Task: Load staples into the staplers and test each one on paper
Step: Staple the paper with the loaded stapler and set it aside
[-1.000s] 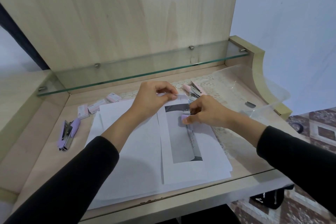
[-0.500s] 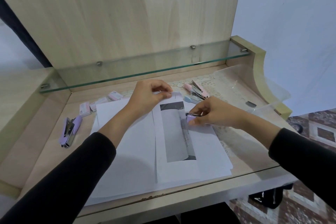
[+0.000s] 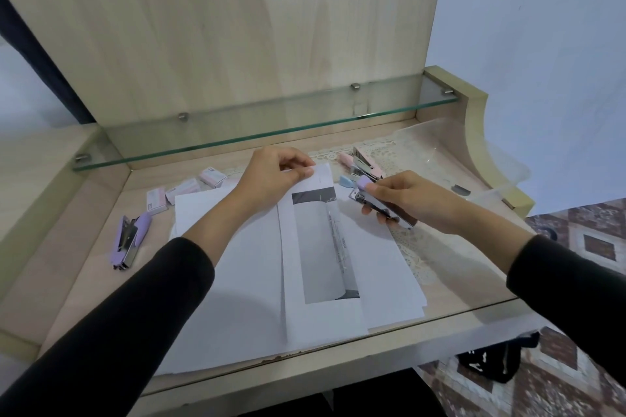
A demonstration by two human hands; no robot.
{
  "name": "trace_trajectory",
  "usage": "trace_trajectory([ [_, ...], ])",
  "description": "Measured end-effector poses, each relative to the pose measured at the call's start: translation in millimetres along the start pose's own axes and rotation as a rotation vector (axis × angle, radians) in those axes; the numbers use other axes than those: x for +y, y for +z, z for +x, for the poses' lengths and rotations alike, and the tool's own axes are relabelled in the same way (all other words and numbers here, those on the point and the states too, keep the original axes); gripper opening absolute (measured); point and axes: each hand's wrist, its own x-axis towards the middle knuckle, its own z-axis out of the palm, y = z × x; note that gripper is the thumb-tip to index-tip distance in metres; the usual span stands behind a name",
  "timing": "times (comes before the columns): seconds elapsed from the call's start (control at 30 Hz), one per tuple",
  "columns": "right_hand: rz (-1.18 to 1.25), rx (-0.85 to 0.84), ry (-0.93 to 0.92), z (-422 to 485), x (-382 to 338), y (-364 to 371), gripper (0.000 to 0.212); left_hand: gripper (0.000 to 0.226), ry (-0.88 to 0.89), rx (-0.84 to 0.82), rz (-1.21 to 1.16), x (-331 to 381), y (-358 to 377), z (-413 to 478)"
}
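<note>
Between the hands: printed sheet [image 3: 321, 247], white with a dark grey panel and a long thin pen-like shape in it. Small print runs along that shape, too small to read. It lies on top of loose white papers [image 3: 244, 281] under both forearms.

Left hand [image 3: 271, 176] pinches the sheet's far edge, thumb and fingers curled on it.

Right hand [image 3: 410, 200], just right of the sheet, is clamped round a lilac stapler [image 3: 376, 201] with a chrome body. Its nose points at the sheet's far right corner; can't tell if they touch.

Beyond right hand: stapler heap [image 3: 364, 164] on a lace mat [image 3: 411, 247], with a blue stapler [image 3: 347, 180] just beside the held one's nose.

Left of left hand: pink-white staple boxes [image 3: 183, 191]. Labels unreadable, and can't tell if they're open or closed. Further left, a second lilac stapler [image 3: 130, 240] lies on the desk [image 3: 88, 267], apart from the papers.

Beyond and right of right hand: clear bag [image 3: 440, 145], contents not discernible.
</note>
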Motion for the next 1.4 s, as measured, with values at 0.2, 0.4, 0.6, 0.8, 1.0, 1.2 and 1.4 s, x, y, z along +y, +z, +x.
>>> trace_trajectory([
  [0.2,0.026,0.042,0.026,1.9,4.0,-1.8,0.031,0.019,0.034,-0.033,0.312,-17.0,12.9,-7.9],
  [0.4,0.021,0.054,0.026,2.6,5.8,-4.9,0.017,0.020,0.100,-0.050,0.395,-10.3,13.3,-32.8],
  [0.6,-0.121,0.107,0.010,5.4,3.6,0.2,0.022,0.076,-0.016,-0.295,0.585,-22.3,12.2,-59.3],
  [0.8,-0.502,0.130,-0.058,10.2,1.2,17.6,0.024,0.081,-0.051,-0.335,0.607,-37.6,20.7,-70.0],
  [1.0,-0.687,0.255,-0.076,22.5,1.1,28.4,0.034,0.091,-0.032,-0.296,0.591,-46.8,24.0,-72.0],
  [1.2,-0.676,0.355,-0.105,37.8,4.8,29.0,0.022,0.088,-0.032,-0.275,0.561,-47.9,25.0,-73.1],
  [1.4,-0.742,0.444,-0.120,46.8,6.1,31.2,0.011,0.083,-0.034,-0.264,0.553,-47.5,25.2,-73.2],
])
